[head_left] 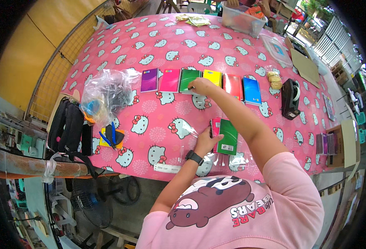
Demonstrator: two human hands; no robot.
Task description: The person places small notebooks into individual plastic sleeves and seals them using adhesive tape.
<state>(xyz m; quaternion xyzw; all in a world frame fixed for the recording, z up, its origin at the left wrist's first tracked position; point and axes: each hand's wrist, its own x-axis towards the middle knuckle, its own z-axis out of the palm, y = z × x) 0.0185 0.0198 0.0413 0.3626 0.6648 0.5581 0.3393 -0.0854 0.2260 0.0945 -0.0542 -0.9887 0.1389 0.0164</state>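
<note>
A row of small spiral notebooks crosses the table: purple [149, 80], pink [170, 80], green [190, 77], yellow [213, 76], red [232, 85] and blue [252, 90]. My right hand [200, 86] reaches across to the green one, fingers closed at its lower right edge. Nearer to me, my left hand [210, 142] grips a small stack of notebooks with a green notebook [228, 137] on top and a pink one [216, 123] peeking out beneath. The left thumb lies over the cover; the other fingers are partly hidden. Clear plastic sheeting [245, 159] lies around the stack.
Left of the row sit a clear bag of dark items [112, 91], a black pouch [66, 124] and blue-handled pliers [113, 135]. A tape dispenser [290, 101] stands at right, near cardboard [305, 68]. A clear bin [243, 23] is at the far edge, where another person's arms show.
</note>
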